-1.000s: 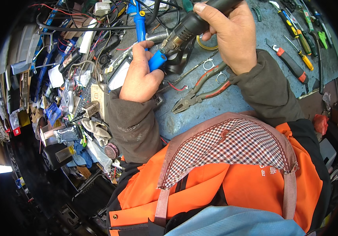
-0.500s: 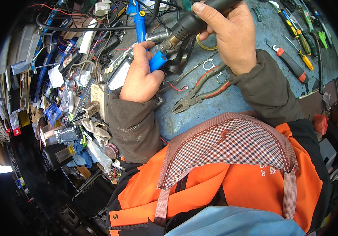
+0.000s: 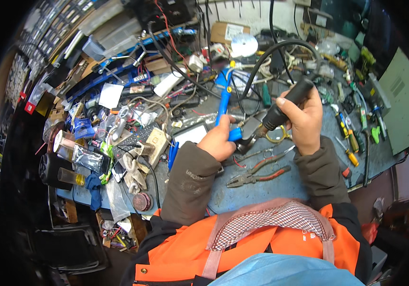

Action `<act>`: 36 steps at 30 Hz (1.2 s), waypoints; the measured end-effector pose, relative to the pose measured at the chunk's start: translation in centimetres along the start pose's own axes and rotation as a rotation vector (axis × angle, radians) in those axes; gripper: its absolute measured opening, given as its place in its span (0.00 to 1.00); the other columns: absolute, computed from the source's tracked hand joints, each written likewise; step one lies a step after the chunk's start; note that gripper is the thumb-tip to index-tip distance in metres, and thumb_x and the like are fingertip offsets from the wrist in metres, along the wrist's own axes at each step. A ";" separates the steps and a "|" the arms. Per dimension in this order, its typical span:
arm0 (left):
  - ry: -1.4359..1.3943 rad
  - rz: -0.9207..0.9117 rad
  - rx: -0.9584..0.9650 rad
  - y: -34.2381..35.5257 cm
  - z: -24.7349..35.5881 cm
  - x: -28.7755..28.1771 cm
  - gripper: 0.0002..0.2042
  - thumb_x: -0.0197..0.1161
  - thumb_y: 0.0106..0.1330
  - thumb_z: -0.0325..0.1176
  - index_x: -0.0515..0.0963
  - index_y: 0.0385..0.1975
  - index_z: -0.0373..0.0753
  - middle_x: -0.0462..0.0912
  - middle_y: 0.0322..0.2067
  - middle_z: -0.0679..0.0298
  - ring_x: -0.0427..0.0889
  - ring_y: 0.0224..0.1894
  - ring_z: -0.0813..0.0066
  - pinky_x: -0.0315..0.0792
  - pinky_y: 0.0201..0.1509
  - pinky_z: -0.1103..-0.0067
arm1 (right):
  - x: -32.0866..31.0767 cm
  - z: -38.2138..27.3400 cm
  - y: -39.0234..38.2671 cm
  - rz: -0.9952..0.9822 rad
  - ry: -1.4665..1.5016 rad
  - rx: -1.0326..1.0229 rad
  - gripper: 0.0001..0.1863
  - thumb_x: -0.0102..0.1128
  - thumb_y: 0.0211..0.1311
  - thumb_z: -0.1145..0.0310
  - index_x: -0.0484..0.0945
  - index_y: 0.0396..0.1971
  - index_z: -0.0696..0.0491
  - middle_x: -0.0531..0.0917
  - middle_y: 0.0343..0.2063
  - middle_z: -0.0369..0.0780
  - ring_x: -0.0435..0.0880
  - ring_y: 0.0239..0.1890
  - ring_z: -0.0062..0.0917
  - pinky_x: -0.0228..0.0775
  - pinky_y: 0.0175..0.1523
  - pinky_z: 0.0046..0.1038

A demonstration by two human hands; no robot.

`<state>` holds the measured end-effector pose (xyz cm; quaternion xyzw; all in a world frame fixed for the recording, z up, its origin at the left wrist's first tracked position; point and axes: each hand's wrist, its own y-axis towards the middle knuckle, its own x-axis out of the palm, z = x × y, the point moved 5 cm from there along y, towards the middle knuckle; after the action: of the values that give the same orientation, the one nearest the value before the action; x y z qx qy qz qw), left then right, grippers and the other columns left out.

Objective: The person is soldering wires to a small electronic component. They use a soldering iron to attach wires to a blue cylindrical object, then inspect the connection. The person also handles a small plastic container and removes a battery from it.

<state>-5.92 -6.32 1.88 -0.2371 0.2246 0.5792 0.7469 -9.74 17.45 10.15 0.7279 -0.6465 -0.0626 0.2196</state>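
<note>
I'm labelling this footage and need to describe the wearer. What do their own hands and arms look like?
The left hand and right hand are bare, with no gloves. The left sleeve and right sleeve are dark grey-brown and loose; the left one carries small pale print. An orange and black garment covers the shoulders.

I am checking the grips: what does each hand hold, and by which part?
The right hand holds the black tool around its body. The left hand grips a blue cylinder by its left end.
</note>
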 end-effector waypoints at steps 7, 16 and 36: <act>0.147 0.000 0.126 -0.4 0.5 0.4 0.19 0.61 0.61 0.23 0.75 0.53 0.34 0.87 0.45 0.39 0.85 0.52 0.36 0.76 0.54 0.53 | 12.1 -11.8 3.4 -0.455 -1.366 -1.008 0.16 0.68 0.53 0.76 0.82 0.43 0.49 0.85 0.37 0.36 0.85 0.37 0.32 0.77 0.39 0.32; 0.089 -0.194 0.313 -1.7 1.5 0.6 0.21 0.64 0.56 0.25 0.77 0.52 0.35 0.85 0.42 0.47 0.85 0.48 0.46 0.77 0.52 0.61 | 21.8 -11.2 17.6 -0.396 -1.312 -1.753 0.13 0.62 0.72 0.68 0.78 0.52 0.55 0.86 0.43 0.48 0.86 0.47 0.39 0.81 0.50 0.38; -0.680 0.817 0.205 -1.5 -1.5 -5.8 0.16 0.62 0.58 0.17 0.76 0.46 0.37 0.78 0.35 0.72 0.72 0.32 0.86 0.68 0.35 0.83 | 22.5 -3.0 26.8 -0.685 -1.681 -1.291 0.16 0.55 0.70 0.71 0.83 0.53 0.57 0.83 0.53 0.53 0.81 0.58 0.49 0.76 0.62 0.45</act>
<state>-5.90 -12.03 4.37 0.1447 0.0997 0.8417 0.5106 -29.53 -5.47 27.93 0.3431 -0.2006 -0.9174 0.0203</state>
